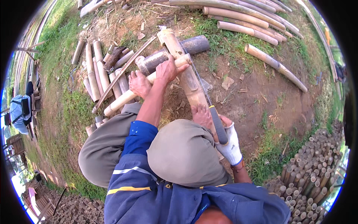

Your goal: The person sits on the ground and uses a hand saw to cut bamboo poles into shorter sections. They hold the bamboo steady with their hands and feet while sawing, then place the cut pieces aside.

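Note:
My bare left hand (167, 71) is closed around a pale bamboo pole (125, 98), close to its far right end. In my right hand (229, 145), which wears a white knit glove, is the grey and yellow handle of a hand saw (219, 126). Its thin blade slants up and left, passing by the pole's end; whether it touches the pole I cannot tell. Beneath lies a wide bamboo beam (189, 84), its far end resting across a thick dark bamboo log (194, 45). One bare foot (139, 84) presses on the pole, the other (202, 115) on the beam.
Cut bamboo pieces (90, 67) lie at the left beside a long thin strip (123, 72). Longer poles (238, 16) are spread at the far right, with one single pole (276, 66) nearer. A large bamboo stack (309, 175) fills the lower right. Another person (20, 112) is at the far left.

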`<state>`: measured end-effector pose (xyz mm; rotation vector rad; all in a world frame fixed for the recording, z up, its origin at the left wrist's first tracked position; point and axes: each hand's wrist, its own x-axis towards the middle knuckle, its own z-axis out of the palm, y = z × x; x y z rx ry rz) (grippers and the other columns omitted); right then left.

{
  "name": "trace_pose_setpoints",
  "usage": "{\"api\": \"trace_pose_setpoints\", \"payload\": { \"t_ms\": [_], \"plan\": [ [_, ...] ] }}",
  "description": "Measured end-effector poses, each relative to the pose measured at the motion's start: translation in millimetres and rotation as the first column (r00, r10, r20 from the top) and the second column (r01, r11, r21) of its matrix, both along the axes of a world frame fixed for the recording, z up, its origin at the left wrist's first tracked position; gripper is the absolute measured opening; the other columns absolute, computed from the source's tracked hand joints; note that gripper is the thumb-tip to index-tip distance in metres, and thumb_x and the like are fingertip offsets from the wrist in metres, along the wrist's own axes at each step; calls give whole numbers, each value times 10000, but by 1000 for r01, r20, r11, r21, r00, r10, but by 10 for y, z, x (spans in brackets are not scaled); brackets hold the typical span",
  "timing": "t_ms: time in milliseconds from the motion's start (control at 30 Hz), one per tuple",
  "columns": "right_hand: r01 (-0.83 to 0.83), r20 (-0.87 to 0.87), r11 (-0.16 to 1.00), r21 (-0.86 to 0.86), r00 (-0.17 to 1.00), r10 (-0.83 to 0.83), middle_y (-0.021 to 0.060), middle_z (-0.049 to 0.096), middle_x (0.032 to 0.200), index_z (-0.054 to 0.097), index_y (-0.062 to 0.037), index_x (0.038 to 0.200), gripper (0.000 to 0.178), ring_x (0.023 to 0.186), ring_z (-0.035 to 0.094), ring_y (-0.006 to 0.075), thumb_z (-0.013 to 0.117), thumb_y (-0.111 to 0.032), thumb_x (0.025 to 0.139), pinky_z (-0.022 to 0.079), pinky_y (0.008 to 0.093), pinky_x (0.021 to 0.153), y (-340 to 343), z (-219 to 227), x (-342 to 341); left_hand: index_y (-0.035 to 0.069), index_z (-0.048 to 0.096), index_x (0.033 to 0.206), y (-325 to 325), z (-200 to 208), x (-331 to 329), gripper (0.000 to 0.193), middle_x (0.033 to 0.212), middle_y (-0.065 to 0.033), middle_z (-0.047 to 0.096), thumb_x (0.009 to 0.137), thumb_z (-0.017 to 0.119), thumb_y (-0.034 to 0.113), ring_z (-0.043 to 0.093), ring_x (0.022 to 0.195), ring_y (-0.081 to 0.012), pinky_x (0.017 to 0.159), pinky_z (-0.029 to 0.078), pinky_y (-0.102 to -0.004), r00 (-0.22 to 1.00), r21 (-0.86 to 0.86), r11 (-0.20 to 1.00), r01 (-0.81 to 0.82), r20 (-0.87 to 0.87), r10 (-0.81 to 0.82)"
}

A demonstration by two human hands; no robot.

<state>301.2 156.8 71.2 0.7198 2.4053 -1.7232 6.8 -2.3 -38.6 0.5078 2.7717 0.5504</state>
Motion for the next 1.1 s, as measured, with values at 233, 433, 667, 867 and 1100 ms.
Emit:
{"api": "trace_pose_setpoints", "payload": {
  "t_ms": [233, 433, 667, 867, 1100],
  "plan": [
    [-115, -309, 974, 196, 935, 173, 183, 619, 1461, 505, 10, 1541, 674, 1317, 653, 295, 785, -153, 950, 483, 414, 1183, 315, -109, -288, -2, 588, 1387, 86, 7, 2, 970, 1086, -291, 800, 928, 650, 851, 784, 1069, -460, 935, 594, -560, 1000, 27, 999, 21, 13, -22],
    [-72, -493, 987, 142, 860, 134, 188, 660, 1404, 543, -60, 1516, 700, 1238, 706, 366, 812, -97, 870, 578, 435, 1033, 333, -203, -860, -39, 601, 1330, 232, 103, -101, 1020, 1073, -302, 799, 900, 645, 886, 789, 1056, -453, 925, 603, -547, 999, -10, 999, 36, 12, -36],
    [-114, -187, 948, 298, 967, 175, 200, 668, 1326, 544, -69, 1499, 664, 1121, 710, 347, 751, -63, 869, 571, 454, 1007, 317, 535, 976, -29, 603, 1334, 91, -9, -67, 1016, 1030, -289, 801, 904, 633, 892, 796, 1019, -444, 879, 612, -539, 1000, -3, 1000, 23, -11, -23],
    [-65, -456, 990, 123, 883, 114, 193, 659, 1386, 536, -39, 1506, 708, 1229, 696, 372, 753, -13, 832, 562, 421, 1051, 391, -117, -738, -26, 619, 1318, 253, 89, -105, 1000, 1063, -286, 803, 903, 645, 884, 791, 1037, -449, 905, 605, -545, 999, 28, 999, 28, -34, -27],
    [-124, -174, 960, 252, 970, 171, 196, 660, 1403, 541, -69, 1520, 724, 1164, 715, 363, 758, -84, 829, 579, 427, 1014, 350, 226, 347, -2, 572, 1420, 110, 38, -157, 984, 1099, -293, 799, 939, 634, 853, 779, 1091, -458, 933, 588, -563, 1000, -19, 1000, 15, 11, -14]
  ]
}}
